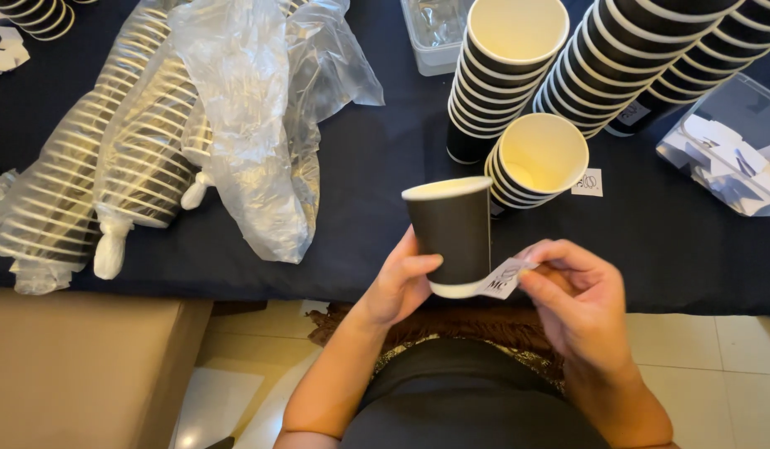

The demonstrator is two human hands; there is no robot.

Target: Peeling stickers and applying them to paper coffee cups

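Over at nine o'clock on the dark table (pixel 360 208), sleeves of cups (pixel 110 183) lie in clear plastic wrap (pixel 252 125), partly pulled open. Just below that edge sits a brown box (pixel 77 366) on the tiled floor. Near the middle, the left hand (pixel 397 283) grips a single black cup (pixel 451 233) upright, thumb across its lower wall, held above the table's near edge. At the cup's four o'clock, the right hand (pixel 576 299) pinches a small white sticker (pixel 505 278) between thumb and fingertips, its end touching the cup's base. Up at twelve to two o'clock lie leaning stacks of black cups (pixel 505 75), cream inside. Another sticker (pixel 587 182) lies beside them. Far right, a clear tub (pixel 722 158) holds white paper bits.
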